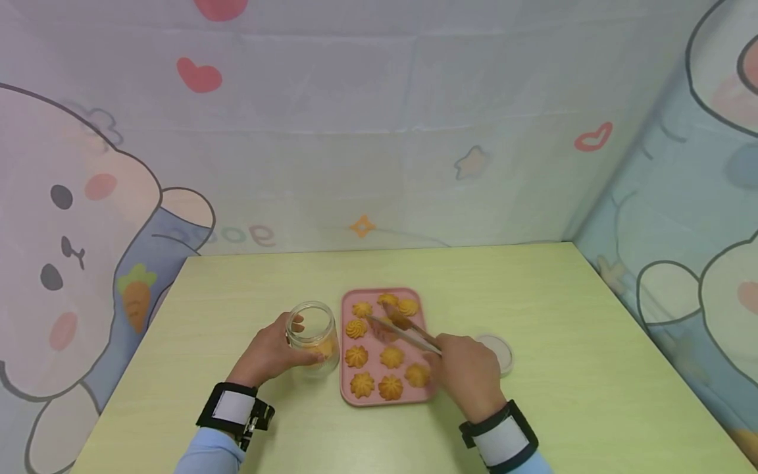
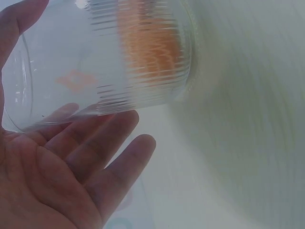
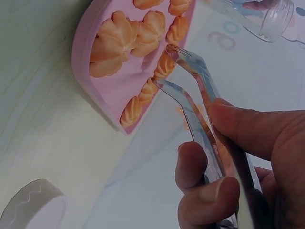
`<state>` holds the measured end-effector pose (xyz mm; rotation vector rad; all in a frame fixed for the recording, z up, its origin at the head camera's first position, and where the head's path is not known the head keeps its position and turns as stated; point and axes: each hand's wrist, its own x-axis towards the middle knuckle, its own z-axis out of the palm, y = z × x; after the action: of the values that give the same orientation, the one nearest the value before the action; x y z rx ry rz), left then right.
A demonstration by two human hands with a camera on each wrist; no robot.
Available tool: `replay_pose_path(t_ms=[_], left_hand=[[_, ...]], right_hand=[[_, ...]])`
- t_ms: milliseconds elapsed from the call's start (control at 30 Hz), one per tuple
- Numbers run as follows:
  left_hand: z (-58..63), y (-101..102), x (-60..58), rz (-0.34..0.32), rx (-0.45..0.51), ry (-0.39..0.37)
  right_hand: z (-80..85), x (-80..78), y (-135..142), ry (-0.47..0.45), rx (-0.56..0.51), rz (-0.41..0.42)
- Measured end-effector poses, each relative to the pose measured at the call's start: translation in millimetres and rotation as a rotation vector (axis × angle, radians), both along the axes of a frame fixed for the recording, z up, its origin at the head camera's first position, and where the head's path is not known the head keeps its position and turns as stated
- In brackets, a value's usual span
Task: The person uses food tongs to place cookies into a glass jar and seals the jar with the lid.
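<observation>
**Beside the pink tray, a jar in one hand and tongs in the other**

Left of the tray (image 1: 411, 397), the left hand (image 1: 278, 352) grips one glass jar (image 1: 315, 334) between thumb and fingers. Above the tray, the right hand (image 1: 470, 372) grasps one pair of tongs (image 3: 209, 90), their tips apart over the cookies (image 1: 392, 357). Nine cookies show on the tray; whether the tongs hide another, I cannot tell. Inside the jar, the count is unclear through ribbed glass. One white lid (image 1: 502, 354) lies just beyond the right hand.

Clear jar (image 1: 312, 339) beside pink tray (image 1: 375, 370) of cookies (image 1: 356, 357); spread tongs (image 3: 205, 78) above
</observation>
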<state>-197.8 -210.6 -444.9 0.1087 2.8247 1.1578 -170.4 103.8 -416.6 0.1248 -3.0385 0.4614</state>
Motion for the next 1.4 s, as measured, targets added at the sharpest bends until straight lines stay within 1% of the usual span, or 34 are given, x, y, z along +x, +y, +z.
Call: replay_pose_path(t_ms=[167,433,800,1167,1400], left_hand=[[0.3,0,0.9,-0.002,-0.001,0.001],[0.3,1,1.5,0.005,-0.004,-0.005],[-1.2,0,0.7,-0.003,-0.008,0.001],[-0.3,-1,0.4,-0.006,-0.012,0.004],[-0.8,-1,0.1,-0.007,-0.016,0.010]], right_hand=[[3.4,1.4,1,0.021,-0.012,-0.001],[8.7,4.1,2,0.093,-0.031,0.016],[17.5,8.1,0,0.192,-0.042,0.035],[35.4,16.1,-7,0.301,-0.044,0.079],[47.6,21.3,-14,0.323,-0.046,0.103]])
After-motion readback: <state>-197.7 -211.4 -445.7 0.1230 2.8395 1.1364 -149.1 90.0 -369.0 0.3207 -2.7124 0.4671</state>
